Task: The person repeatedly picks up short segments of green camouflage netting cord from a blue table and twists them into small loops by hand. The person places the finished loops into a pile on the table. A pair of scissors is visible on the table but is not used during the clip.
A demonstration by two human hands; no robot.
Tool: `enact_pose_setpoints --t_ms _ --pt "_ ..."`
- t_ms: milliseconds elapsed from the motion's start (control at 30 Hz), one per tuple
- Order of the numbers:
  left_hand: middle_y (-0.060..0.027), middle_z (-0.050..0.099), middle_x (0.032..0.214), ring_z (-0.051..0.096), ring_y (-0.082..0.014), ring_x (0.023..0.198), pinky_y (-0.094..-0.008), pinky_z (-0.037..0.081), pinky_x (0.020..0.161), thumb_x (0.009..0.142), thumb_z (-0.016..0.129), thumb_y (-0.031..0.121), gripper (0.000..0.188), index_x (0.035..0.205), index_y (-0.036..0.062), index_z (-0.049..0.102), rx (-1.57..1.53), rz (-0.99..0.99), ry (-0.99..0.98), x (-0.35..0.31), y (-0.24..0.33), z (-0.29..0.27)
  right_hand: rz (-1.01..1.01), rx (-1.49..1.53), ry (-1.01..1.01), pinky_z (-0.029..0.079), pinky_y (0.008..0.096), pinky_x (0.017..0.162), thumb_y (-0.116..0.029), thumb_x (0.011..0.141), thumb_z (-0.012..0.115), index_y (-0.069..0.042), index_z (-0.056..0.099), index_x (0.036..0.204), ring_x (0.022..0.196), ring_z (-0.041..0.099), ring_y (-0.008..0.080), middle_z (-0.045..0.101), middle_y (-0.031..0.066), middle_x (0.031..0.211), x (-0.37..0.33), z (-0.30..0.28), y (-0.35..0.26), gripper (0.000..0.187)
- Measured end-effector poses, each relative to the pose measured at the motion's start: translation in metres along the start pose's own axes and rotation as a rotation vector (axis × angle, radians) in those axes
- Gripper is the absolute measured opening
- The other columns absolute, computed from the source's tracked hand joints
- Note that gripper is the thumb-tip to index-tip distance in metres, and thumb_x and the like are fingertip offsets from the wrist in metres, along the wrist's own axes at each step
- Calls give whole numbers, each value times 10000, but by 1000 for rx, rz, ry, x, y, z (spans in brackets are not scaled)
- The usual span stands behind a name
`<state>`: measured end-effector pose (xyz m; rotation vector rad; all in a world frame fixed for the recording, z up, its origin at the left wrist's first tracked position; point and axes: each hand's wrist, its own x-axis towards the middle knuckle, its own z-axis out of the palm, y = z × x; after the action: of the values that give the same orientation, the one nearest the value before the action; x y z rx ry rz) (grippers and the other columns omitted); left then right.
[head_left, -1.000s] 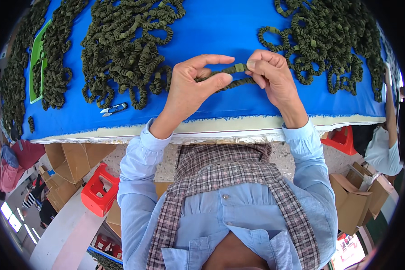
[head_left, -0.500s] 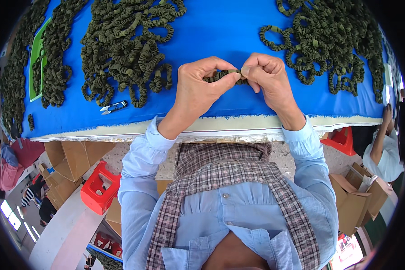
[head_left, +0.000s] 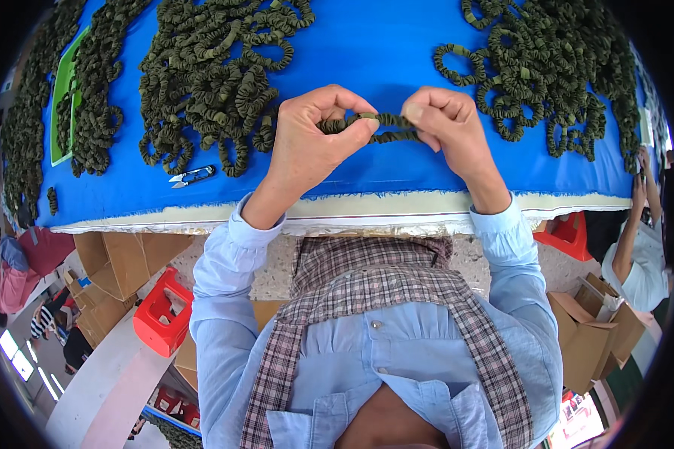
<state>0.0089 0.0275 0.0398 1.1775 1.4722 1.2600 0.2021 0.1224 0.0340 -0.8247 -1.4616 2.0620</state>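
Left hand point(head_left: 304, 142) of mine is rounding into a loose loop, its thumb and forefinger tips closing on a dark olive-green ring of gathered, ribbed fabric point(head_left: 390, 120). My right hand point(head_left: 452, 129) is pinching the same ring between thumb and forefinger, just beside the left fingertips, while its other fingers are curling inward — whether they are also gripping the lower strand, I cannot tell. Neither hand is clenching into a fist. Between my hands the ring is running in two strands, one below the other, over a bright blue cloth point(head_left: 367, 45), and part of it is showing inside the curve of my left palm.

Beyond my left hand a large heap of matching dark green rings point(head_left: 202, 82) is lying; a second heap point(head_left: 550, 71) is spreading beyond my right. Small metal thread snips with dark handles point(head_left: 193, 176) are resting near the front edge — left of my left hand.
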Motion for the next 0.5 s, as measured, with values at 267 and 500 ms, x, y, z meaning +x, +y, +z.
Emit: enact_pose_setpoints --t_ms 267,500 --pt "67 504 562 365 7 473 -193 266 419 843 690 80 117 916 1 643 -353 -148 -87 -2 -2 2 -88 33 113 349 208 480 -33 825 611 -3 666 754 483 480 59 580 31 583 -2 1 -2 95" --pt "107 377 524 259 20 457 -200 177 425 875 687 116 240 1079 -1 640 -545 -281 -97 4 -3 7 -44 49 145 347 226 506 -58 824 612 -10 642 722 462 443 62 546 34 535 -1 2 -3 117"
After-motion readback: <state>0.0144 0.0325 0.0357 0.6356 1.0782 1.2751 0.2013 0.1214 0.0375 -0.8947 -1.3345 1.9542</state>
